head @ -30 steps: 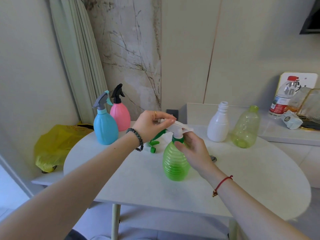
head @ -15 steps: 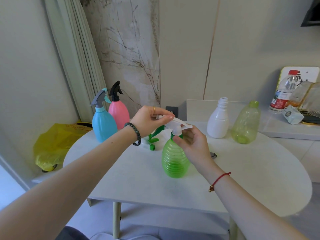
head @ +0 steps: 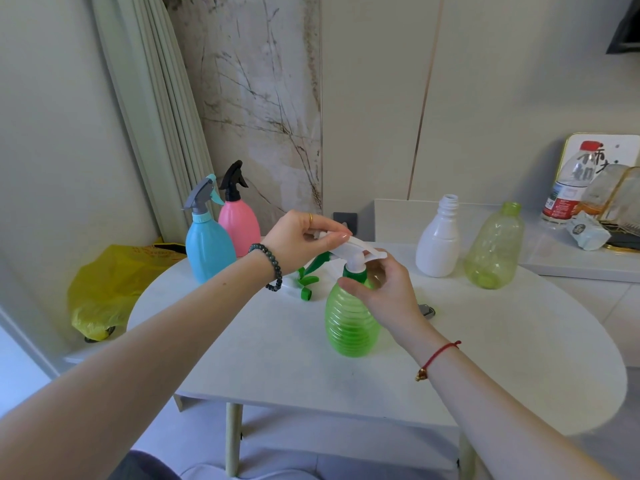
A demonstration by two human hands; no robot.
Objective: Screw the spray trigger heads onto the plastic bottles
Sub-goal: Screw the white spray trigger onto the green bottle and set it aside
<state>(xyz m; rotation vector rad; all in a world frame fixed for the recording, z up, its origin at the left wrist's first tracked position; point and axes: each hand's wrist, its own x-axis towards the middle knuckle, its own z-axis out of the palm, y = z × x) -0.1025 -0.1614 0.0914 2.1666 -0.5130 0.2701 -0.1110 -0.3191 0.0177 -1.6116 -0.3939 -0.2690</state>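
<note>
A ribbed green bottle (head: 349, 323) stands upright at the middle of the white round table (head: 502, 358). On its neck sits a white spray trigger head (head: 356, 250) with a dark green collar. My left hand (head: 304, 237) pinches the top of that head. My right hand (head: 384, 289) wraps the bottle's neck, fingers on the collar. A loose green trigger head (head: 308, 277) lies on the table behind the bottle. At the back right stand a white bottle (head: 440, 240) and a pale yellow-green bottle (head: 495, 247), both without heads.
A blue bottle (head: 207, 244) with a grey head and a pink bottle (head: 239, 223) with a black head stand at the table's back left. A yellow bag (head: 110, 289) lies left of the table. A ledge at the right holds a water bottle (head: 571, 188) and clutter.
The view has shifted slightly. My right fingers have moved around the collar while the left hand keeps its pinch on the white head; the bottle stays in place.
</note>
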